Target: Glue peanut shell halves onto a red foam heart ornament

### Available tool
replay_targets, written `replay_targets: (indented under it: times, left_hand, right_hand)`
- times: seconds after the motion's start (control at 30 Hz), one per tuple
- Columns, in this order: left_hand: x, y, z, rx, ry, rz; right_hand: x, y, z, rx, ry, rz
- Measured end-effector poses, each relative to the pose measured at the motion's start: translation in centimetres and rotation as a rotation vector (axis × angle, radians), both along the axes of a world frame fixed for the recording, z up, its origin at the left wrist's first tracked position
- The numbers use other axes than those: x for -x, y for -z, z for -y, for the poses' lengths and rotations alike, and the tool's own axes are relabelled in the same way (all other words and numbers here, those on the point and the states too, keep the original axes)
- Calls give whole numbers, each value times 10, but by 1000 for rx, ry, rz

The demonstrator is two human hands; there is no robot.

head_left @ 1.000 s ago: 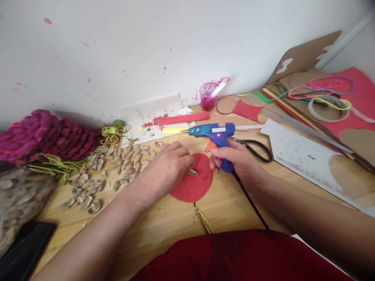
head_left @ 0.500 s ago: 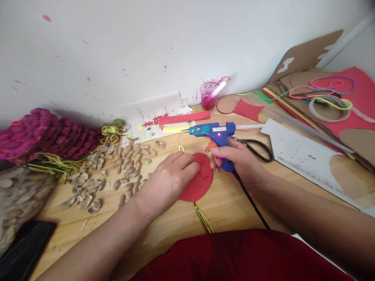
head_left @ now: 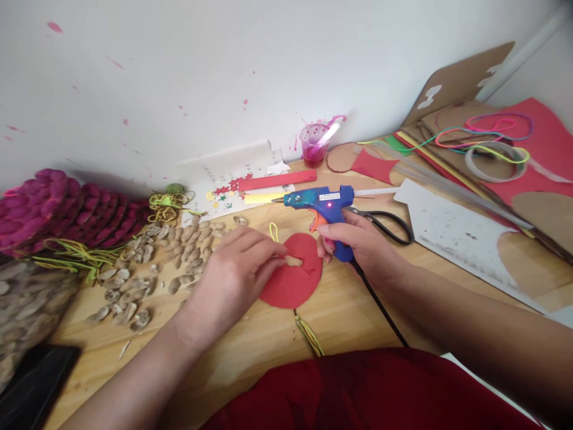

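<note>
A red paper disc [head_left: 286, 288] lies flat on the table, with a yellow cord loop [head_left: 274, 232] at its top and a green and yellow tassel [head_left: 308, 334] below. On the disc sits a peanut shell [head_left: 293, 261], near its middle. My left hand [head_left: 244, 266] pinches the shell's left end between the fingertips. My right hand [head_left: 358, 239] is wrapped round the handle of a blue hot glue gun [head_left: 319, 198], with fingers by its orange trigger. The gun's nozzle points left, above the table, and a small light glows on its side.
Several loose peanut shells [head_left: 197, 242] lie left of the disc. Stacked magenta pieces [head_left: 96, 212] stand farther left. Scissors [head_left: 394, 227] rest behind my right hand. A cup of pink paint [head_left: 314, 149] stands by the wall. White card [head_left: 452, 233] and tape [head_left: 477, 161] are at right.
My left hand has drawn back left from the disc's middle, bringing the peanut shell into view. The glue gun stays in my right hand, and the whole view has shifted slightly.
</note>
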State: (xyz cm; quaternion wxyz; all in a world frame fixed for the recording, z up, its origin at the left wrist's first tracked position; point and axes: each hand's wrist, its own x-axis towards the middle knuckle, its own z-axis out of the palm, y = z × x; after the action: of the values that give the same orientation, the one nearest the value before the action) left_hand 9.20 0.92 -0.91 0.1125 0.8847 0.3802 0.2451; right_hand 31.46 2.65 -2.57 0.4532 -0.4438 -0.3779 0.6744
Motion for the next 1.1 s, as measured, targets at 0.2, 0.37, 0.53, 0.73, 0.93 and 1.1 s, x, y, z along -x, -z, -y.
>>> replay_targets:
  times: [0.2, 0.37, 0.53, 0.73, 0.93, 1.1]
  left_hand:
    - [-10, 7, -11, 92, 37, -118]
    - [-13, 7, -15, 74, 54, -198]
    - [-11, 2, -24, 33, 43, -227]
    - [-9, 3, -25, 70, 55, -295]
    - [-4, -3, -21, 52, 23, -281]
    - [6, -5, -10, 75, -131, -179]
  right_hand:
    - [0, 1, 0, -18, -18, -13]
    - [-1, 1, 0, -19, -28, -11]
    - [-1, 0, 1, -10, -27, -8]
    - [0, -1, 2, -29, -18, 13]
    - [0, 1, 1, -24, -25, 19]
    - [-1, 3, 1, -24, -27, 15]
